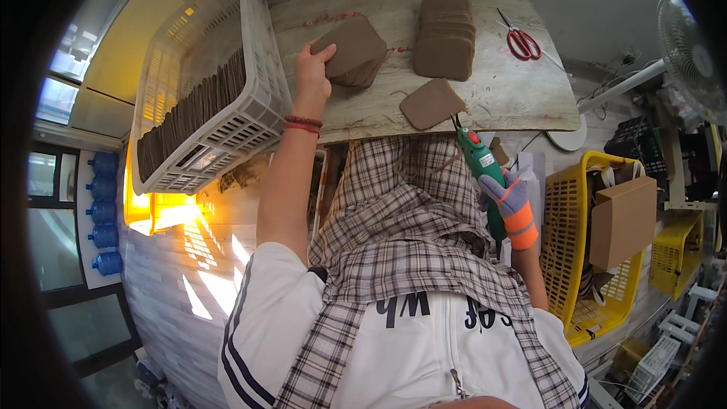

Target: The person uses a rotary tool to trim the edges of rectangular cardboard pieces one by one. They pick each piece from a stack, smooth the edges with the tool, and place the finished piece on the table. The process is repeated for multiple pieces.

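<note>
My left hand (309,70) grips the near-left edge of a small fanned stack of brown, round-cornered square pieces (352,44) at the table's left side. In an orange and grey glove, my right hand (512,203) is closed round a green handheld electric tool (477,154) with a red button. Its thin dark tip points at the right corner of a single brown piece (433,104) near the table's front edge; whether they touch I cannot tell. Beyond that piece lies an overlapping pile of similar brown pieces (443,54).
Red-handled scissors (524,45) lie at the right of the worn pale table (519,102). A white crate (254,117) with a row of brown pieces (193,115) stands tilted at left. To the right are a yellow crate (562,238), a cardboard box (622,221) and a fan (687,45).
</note>
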Tool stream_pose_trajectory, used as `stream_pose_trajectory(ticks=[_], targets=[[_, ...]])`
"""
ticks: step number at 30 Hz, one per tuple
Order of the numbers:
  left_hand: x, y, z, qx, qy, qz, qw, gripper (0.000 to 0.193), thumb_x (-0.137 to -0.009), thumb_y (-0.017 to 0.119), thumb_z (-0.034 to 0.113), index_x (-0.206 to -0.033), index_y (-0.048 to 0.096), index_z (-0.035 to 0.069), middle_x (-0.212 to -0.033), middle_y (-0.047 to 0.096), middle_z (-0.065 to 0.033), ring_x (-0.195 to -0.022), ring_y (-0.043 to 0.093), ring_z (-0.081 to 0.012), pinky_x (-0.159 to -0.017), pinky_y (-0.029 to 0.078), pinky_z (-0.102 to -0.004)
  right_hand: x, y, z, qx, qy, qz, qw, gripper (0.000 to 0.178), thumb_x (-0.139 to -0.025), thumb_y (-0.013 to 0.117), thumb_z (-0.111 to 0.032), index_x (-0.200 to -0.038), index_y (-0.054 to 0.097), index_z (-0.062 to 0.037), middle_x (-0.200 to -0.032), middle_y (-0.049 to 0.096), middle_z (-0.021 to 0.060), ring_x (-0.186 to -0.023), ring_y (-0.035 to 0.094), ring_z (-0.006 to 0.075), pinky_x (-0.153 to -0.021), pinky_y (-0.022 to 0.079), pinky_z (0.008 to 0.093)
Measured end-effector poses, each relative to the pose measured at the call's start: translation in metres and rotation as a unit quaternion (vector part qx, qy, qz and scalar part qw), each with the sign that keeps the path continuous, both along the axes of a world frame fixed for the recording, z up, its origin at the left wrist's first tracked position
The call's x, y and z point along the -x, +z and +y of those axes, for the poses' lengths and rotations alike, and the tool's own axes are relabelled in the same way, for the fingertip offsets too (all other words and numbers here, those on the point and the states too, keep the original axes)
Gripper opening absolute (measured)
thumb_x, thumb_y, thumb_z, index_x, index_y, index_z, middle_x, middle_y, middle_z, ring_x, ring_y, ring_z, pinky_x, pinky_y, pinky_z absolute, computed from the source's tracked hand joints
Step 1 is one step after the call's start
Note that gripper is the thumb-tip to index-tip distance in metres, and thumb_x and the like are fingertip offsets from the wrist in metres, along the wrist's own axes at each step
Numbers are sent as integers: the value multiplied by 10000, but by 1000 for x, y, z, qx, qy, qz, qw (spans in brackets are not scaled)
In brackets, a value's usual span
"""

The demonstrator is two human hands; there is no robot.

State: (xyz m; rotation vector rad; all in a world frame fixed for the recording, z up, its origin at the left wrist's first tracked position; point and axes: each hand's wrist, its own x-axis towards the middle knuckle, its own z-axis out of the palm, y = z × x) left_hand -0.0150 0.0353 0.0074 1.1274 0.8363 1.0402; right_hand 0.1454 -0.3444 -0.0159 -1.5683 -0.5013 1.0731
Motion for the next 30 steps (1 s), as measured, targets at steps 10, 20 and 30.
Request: stream_pose_trajectory(ticks=[10,20,30], targets=[[-37,-58,-120,-543,-29,435,718,552,-774,684,308,-1203,518,2,-1242,468,-163,-1234,355,-319,-1002,278,-464,1,-13,-21,4,-55,10,998,289,-839,679,-272,-923,561,-22,-622,588,43,-481,561,113,-434,429,231],[-57,-72,-135,-358,-42,427,829,482,-624,811,187,-982,526,37,-1082,523,-105,-1071,440,-303,-933,324,-431,4,-18,-23,9,-79,2,997,313,-829,691,-283,-922,559,-15,-599,591,57,-454,556,124,-417,426,235],[-55,-80,-143,89,-111,-126,982,183,-841,645,85,-952,507,40,-1060,550,-86,-973,541,-210,-832,465,-354,7,-14,-8,-5,-98,-5,995,317,-825,699,-268,-972,568,-19,-633,596,43,-504,567,105,-452,436,226]])
